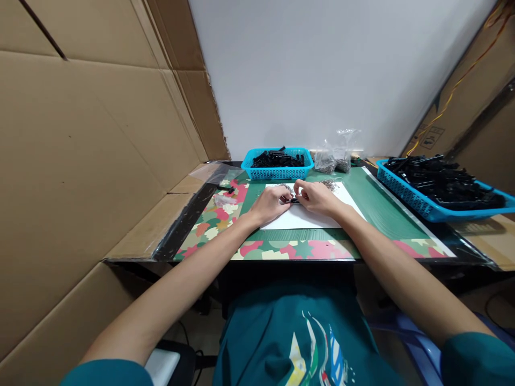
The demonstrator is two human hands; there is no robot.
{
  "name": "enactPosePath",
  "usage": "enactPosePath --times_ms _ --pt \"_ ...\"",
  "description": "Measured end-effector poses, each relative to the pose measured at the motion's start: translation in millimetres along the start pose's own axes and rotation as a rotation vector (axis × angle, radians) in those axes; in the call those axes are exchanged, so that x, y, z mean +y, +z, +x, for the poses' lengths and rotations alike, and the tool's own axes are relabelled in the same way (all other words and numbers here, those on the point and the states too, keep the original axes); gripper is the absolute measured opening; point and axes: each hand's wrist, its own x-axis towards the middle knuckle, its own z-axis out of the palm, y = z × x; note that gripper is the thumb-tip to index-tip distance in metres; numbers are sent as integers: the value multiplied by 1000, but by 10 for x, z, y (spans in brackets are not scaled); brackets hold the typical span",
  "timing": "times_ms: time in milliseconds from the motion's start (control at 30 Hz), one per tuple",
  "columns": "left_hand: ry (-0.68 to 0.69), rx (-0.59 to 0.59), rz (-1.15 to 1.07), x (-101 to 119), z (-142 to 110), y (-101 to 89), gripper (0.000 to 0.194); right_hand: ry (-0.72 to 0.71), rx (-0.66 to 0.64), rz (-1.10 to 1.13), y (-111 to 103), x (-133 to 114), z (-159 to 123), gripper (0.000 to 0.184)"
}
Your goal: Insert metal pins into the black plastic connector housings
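Over a white sheet (309, 220) on the table, my left hand (270, 203) is closed around one end of a small black plastic part (294, 200). My right hand (317, 197) pinches at the other end of it, with the thumb and forefinger close together. The fingers cover much of the part, so its full shape is hidden. Just behind my hands lie small piles of tiny metal pieces (329, 185) on the sheet, partly covered by my fingers.
A blue basket (277, 172) of black parts stands at the back, and a larger blue basket (432, 210) of them at the right. Clear bags of small metal pieces (332, 162) sit by the wall. A black part (227, 189) lies left. Cardboard (80, 134) walls the left side.
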Motion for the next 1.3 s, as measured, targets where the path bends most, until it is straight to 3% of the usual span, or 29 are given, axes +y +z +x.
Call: enactPosePath --times_ms 500,667,800,1000,1167,1300 --pt "47 -54 132 29 33 -1 10 5 -22 -26 6 -58 -3 24" --pt "-5 -35 118 36 15 5 12 30 -11 2 -34 -23 6 15" --pt "16 27 135 74 5 -36 20 60 106 104 -95 59 -6 25" --pt "39 163 96 126 9 -57 14 70 467 296 -147 69 33 45" --pt "78 102 1 113 7 13 12 149 490 384 -168 32 55 52" --pt "98 37 -46 112 13 37 10 47 442 673 -118 13 60 52"
